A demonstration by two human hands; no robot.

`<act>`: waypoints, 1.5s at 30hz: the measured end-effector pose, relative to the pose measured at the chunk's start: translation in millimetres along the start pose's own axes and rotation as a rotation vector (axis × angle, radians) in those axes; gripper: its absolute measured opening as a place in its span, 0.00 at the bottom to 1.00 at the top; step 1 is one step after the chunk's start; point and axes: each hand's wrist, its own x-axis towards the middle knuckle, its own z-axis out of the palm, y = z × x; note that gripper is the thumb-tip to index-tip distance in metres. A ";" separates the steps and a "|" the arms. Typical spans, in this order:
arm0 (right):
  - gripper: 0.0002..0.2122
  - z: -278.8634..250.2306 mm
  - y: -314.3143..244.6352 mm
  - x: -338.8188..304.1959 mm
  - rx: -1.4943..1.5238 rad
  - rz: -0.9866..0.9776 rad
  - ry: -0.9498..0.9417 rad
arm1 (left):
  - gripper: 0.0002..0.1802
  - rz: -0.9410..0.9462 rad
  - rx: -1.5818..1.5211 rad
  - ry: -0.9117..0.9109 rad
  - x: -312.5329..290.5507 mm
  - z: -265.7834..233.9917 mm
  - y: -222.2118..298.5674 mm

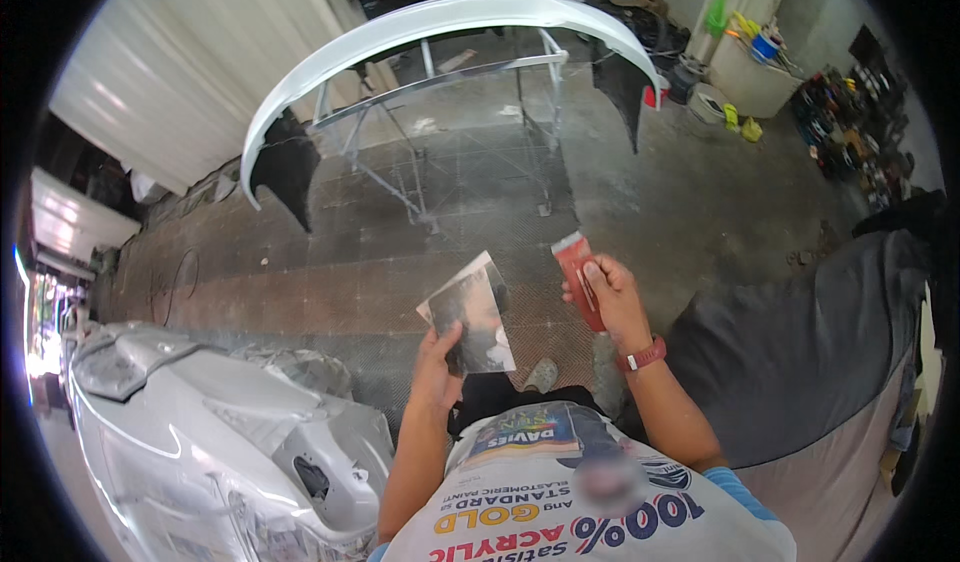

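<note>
Grimy workshop floor (660,202) stretches out in the head view, with a tall white ribbed wall (190,62) along its far left side. Near the far edge of the floor, a long curved white bumper (480,7) rests on a metal stand (558,82), its dark ends hanging down on both sides. At the far right corner stand a pale bucket (707,104) and a heap of small clutter (855,132). Silver vehicle panels (190,387) fill the near left corner; a dark cloth (790,342) drapes over something at the near right.

Above the floor's near edge, the left hand (437,362) pinches a flat, dark-smeared sheet (482,312) with pale margins, thumb on its upper face. Well to its right, the right hand (612,297) is wrapped around a red tube (577,262), whose pale end slants away from the person. Sheet and tube are apart. A red wristband (645,354) circles the right wrist.
</note>
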 end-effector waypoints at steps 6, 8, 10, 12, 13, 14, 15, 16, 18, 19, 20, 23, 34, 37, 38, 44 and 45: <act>0.17 -51.9 -50.4 74.5 -0.016 0.047 0.019 | 0.23 -0.048 0.060 -0.082 105.6 77.0 15.9; 0.17 -62.5 -56.7 93.3 -0.049 0.089 0.009 | 0.23 -0.077 0.093 -0.116 139.3 91.4 18.0; 0.17 -66.3 -58.0 111.1 -0.027 0.138 0.093 | 0.23 -0.102 0.094 -0.186 174.2 102.2 19.7; 0.16 -71.1 -61.2 132.7 0.012 0.043 0.152 | 0.24 -0.145 0.098 -0.229 209.7 118.0 22.2; 0.15 -74.4 -64.3 145.9 0.017 0.027 0.197 | 0.24 -0.165 0.099 -0.253 229.9 128.7 24.6; 0.14 -77.9 -67.4 157.0 -0.009 0.040 0.208 | 0.24 -0.194 0.107 -0.265 248.7 139.5 27.7; 0.12 -82.7 -72.3 169.5 -0.035 0.058 0.218 | 0.24 -0.206 0.128 -0.293 264.3 149.3 30.7; 0.11 -82.9 -72.9 177.0 -0.071 0.089 0.239 | 0.24 -0.216 0.158 -0.318 275.6 153.5 32.1; 0.11 -90.2 -79.0 201.4 -0.149 -0.026 0.300 | 0.24 -0.254 0.197 -0.362 308.4 174.1 38.2; 0.13 -92.0 -80.5 211.6 -0.178 -0.052 0.318 | 0.23 -0.276 0.209 -0.393 323.0 181.7 41.0; 0.14 -97.3 -83.3 221.0 -0.230 -0.017 0.355 | 0.23 -0.285 0.210 -0.447 339.7 190.5 44.1; 0.19 -106.6 -84.8 236.9 -0.311 0.048 0.440 | 0.24 -0.340 0.276 -0.515 379.3 213.5 49.3; 0.13 -171.4 -107.1 252.0 0.077 0.087 0.690 | 0.25 -0.492 0.382 -0.767 468.9 343.6 28.4; 0.14 -199.8 -115.6 257.2 0.075 0.022 0.733 | 0.22 -0.451 0.425 -0.772 480.0 382.7 10.4; 0.14 -212.8 -119.2 258.4 0.062 0.022 0.736 | 0.22 -0.451 0.462 -0.784 485.4 396.9 3.0; 0.14 -324.1 -136.9 274.4 0.012 0.042 0.654 | 0.21 -0.394 0.507 -0.826 520.7 496.6 -59.8; 0.14 -341.6 -139.9 276.0 -0.008 0.059 0.638 | 0.21 -0.389 0.513 -0.804 523.4 512.4 -70.9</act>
